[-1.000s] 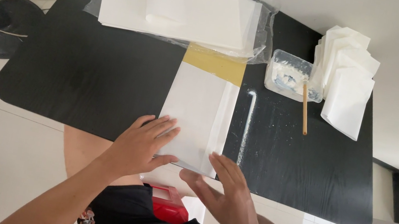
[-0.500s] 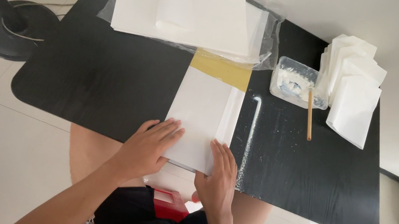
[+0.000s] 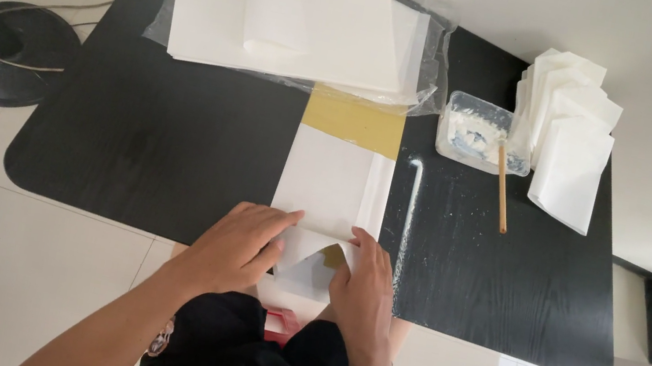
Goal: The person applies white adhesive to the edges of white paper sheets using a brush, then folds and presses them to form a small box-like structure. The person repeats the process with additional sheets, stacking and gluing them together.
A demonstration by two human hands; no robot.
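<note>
At lower centre, left hand (image 3: 239, 244) and right hand (image 3: 362, 283) pinch the light, floppy white paper sheet (image 3: 331, 188) by its near edge, curling it up off the surface (image 3: 154, 144).

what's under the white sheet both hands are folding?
A yellow board lies under the white sheet, exposed at the far end, with a yellow patch at the lifted near edge between left hand and right hand. Its middle is covered.

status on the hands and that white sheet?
Left hand and right hand both pinch the white sheet, near edge folded up. Glue tub and stick lie apart, right.
</note>
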